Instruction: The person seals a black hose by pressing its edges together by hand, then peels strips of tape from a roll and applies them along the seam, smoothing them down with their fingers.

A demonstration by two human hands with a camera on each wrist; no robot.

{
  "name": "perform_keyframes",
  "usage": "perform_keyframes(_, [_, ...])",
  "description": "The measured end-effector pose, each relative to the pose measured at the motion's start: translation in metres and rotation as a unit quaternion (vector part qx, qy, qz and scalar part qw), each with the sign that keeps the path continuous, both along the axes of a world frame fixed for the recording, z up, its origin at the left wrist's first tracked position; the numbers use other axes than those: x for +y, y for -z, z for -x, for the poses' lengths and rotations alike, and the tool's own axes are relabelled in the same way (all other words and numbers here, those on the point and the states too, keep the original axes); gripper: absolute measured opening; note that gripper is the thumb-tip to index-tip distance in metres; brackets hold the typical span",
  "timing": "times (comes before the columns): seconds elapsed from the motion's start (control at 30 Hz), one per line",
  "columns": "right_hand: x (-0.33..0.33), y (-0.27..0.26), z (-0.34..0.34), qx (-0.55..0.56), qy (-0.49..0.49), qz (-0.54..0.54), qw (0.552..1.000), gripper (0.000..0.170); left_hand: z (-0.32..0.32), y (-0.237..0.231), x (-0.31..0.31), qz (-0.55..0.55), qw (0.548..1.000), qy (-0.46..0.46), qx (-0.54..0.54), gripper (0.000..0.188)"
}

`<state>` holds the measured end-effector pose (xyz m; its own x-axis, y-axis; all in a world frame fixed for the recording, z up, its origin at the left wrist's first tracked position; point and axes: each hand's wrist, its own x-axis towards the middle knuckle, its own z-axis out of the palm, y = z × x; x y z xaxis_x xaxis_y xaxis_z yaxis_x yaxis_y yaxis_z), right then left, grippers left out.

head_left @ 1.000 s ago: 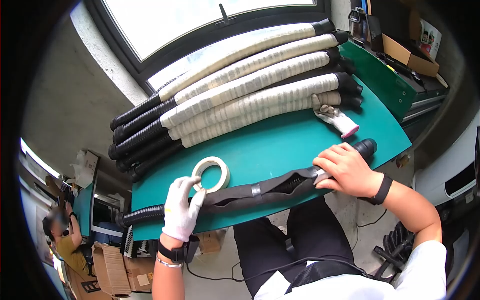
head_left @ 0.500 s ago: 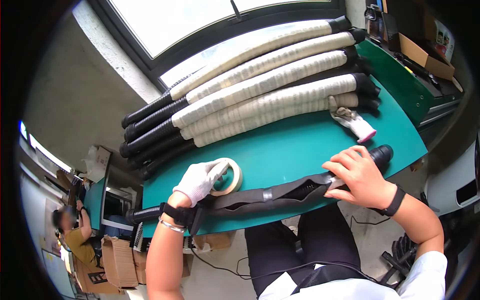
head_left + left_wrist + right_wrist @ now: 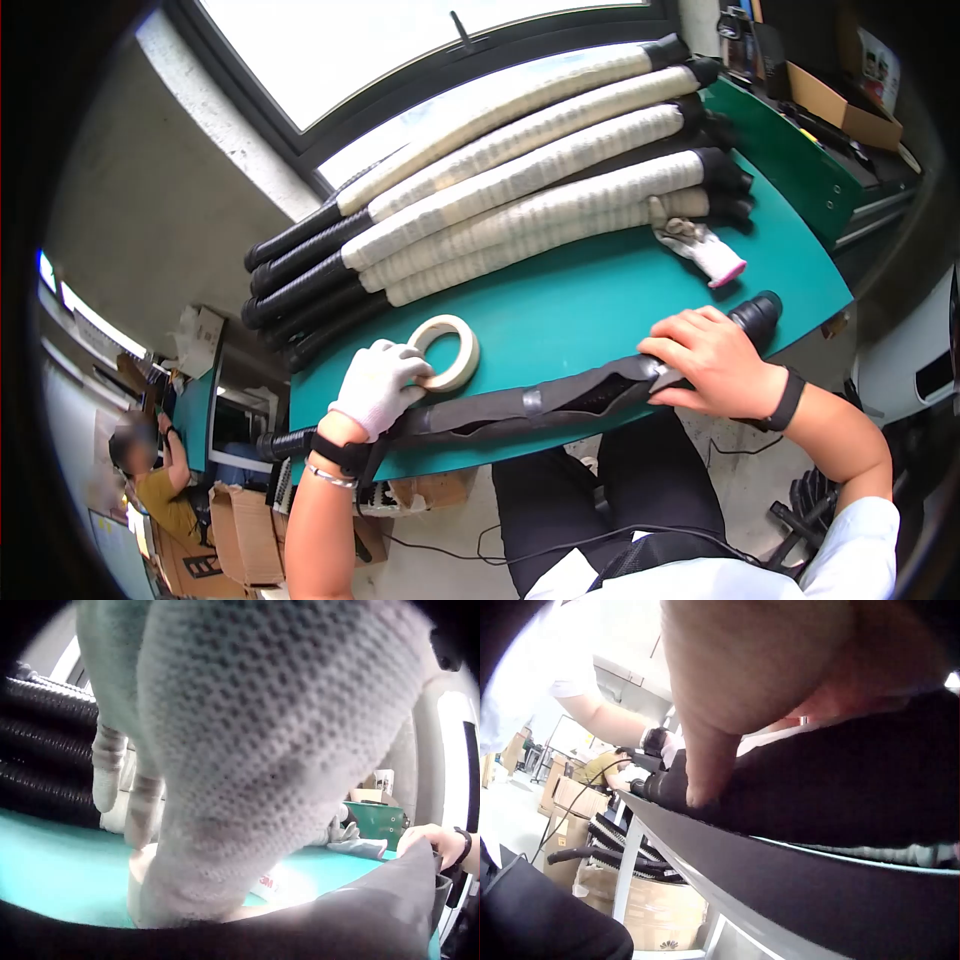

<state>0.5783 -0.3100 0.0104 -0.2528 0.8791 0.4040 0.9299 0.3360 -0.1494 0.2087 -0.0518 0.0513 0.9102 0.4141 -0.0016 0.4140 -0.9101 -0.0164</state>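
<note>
Head view: on the green table (image 3: 560, 300), a corrugated black hose (image 3: 288, 445) is laid along the near edge inside a slit foam sleeve (image 3: 480, 415). A roll of masking tape (image 3: 469, 356) is seated just beyond the sleeve, left of centre, its near-left rim pinched by the gloved left hand (image 3: 378, 388). The sleeve's right part is gripped by the bare right hand (image 3: 715, 362), thumb near, fingers over the far side. A silvery band (image 3: 533, 402) is fitted mid-length; gaps are left either side. Step judged: tape being taken up for closing the sleeve. Next move probably calls for the roll to be lifted and its tape end found, with the slit edges held together.

Left wrist view: the roll is largely masked by the glove; "3M" can be read inside its core. The tape's free end cannot be made out.

Right wrist view: the thumb is pressed against the sleeve; the fingertips are hidden, and the sleeve is too dark for detail.
</note>
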Motion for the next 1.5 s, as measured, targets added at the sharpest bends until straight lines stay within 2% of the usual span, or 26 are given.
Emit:
perform_keyframes(0.1, [0.004, -0.005, -0.003, 0.028, -0.007, 0.043, 0.999, 0.056, 0.004, 0.008, -0.005, 0.005, 0.988, -0.054, -0.143, 0.038])
perform_keyframes(0.17, [0.008, -0.006, -0.006, 0.031, -0.003, 0.071, 0.997, 0.053, -0.011, -0.002, -0.03, -0.015, 0.974, -0.077, -0.211, 0.042])
perform_keyframes(0.23, [0.01, -0.008, -0.006, 0.039, 0.004, 0.092, 0.995, 0.054, -0.045, -0.024, -0.08, 0.143, 0.95, -0.081, -0.264, 0.05])
perform_keyframes(0.3, [0.011, -0.011, -0.004, 0.048, 0.008, 0.091, 0.995, 0.056, -0.075, -0.011, -0.115, 0.105, 0.958, 0.021, -0.267, 0.071])
perform_keyframes(0.37, [0.014, -0.007, -0.005, 0.055, 0.008, 0.078, 0.995, 0.057, -0.1, 0.013, -0.133, 0.106, 0.961, 0.027, -0.255, 0.088])
perform_keyframes(0.4, [0.014, -0.008, -0.003, 0.051, 0.011, 0.076, 0.996, 0.058, -0.108, 0.026, -0.133, 0.12, 0.961, 0.018, -0.248, 0.091])
perform_keyframes(0.5, [0.014, -0.009, 0.004, 0.077, -0.008, 0.041, 0.996, 0.056, -0.12, 0.04, -0.127, 0.09, 0.969, -0.001, -0.232, 0.065])
perform_keyframes(0.53, [0.015, -0.01, 0.008, 0.094, -0.017, 0.04, 0.995, 0.051, -0.123, 0.038, -0.126, 0.109, 0.965, -0.01, -0.24, 0.055])
perform_keyframes(0.63, [0.025, -0.008, 0.019, 0.152, -0.013, 0.064, 0.986, 0.046, -0.126, 0.038, -0.114, 0.172, 0.951, -0.008, -0.258, 0.052])
perform_keyframes(0.77, [0.036, -0.012, 0.022, 0.239, -0.028, 0.126, 0.962, 0.04, -0.128, 0.033, -0.112, 0.22, 0.949, -0.055, -0.219, 0.049])
perform_keyframes(0.87, [0.036, -0.01, 0.027, 0.268, 0.02, 0.111, 0.957, 0.038, -0.129, 0.032, -0.111, 0.228, 0.946, -0.052, -0.224, 0.05])
perform_keyframes(1.13, [0.043, -0.012, 0.022, 0.225, 0.031, 0.15, 0.962, 0.028, -0.132, 0.032, -0.096, 0.295, 0.934, -0.067, -0.193, 0.048])
perform_keyframes(1.23, [0.046, -0.012, 0.021, 0.246, 0.024, 0.152, 0.957, 0.027, -0.131, 0.035, -0.1, 0.245, 0.942, -0.056, -0.221, 0.044])
perform_keyframes(1.33, [0.05, -0.013, 0.02, 0.261, 0.018, 0.164, 0.951, 0.026, -0.132, 0.036, -0.103, 0.233, 0.932, -0.056, -0.271, 0.041])
perform_keyframes(1.5, [0.056, -0.018, 0.018, 0.264, 0.016, 0.199, 0.944, 0.027, -0.134, 0.03, -0.097, 0.306, 0.92, -0.083, -0.232, 0.036])
